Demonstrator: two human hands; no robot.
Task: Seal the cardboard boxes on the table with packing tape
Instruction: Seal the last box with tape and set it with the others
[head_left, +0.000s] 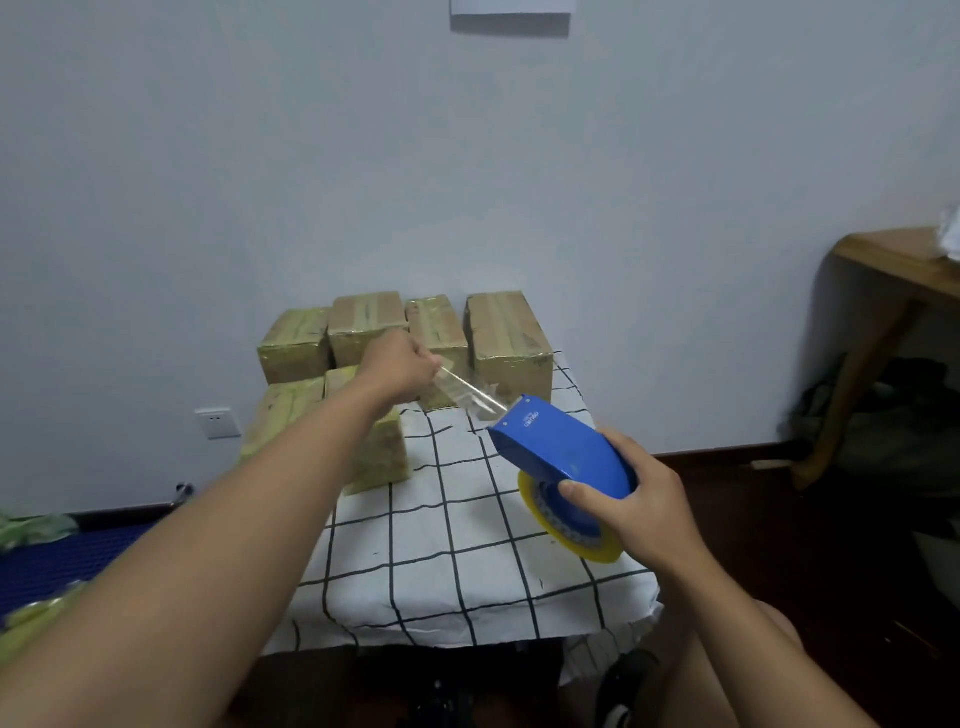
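Observation:
My right hand (636, 506) grips a blue tape dispenser (558, 449) with a yellowish roll of packing tape (574, 527) in it, held above the right side of the table. A clear strip of tape (467, 391) runs from the dispenser's front up to my left hand (402, 366), which pinches its free end. Several cardboard boxes wrapped in yellowish tape stand at the table's far end: a back row with the right box (511, 343) largest, and two nearer ones at the left, one box (376, 457) partly hidden by my left forearm.
The small table wears a white cloth with a black grid (441, 545) and stands against a pale wall. A wooden table (893, 270) and dark clutter are at the right. A blue mat (62, 556) lies at the left, a wall socket (217, 422) behind it.

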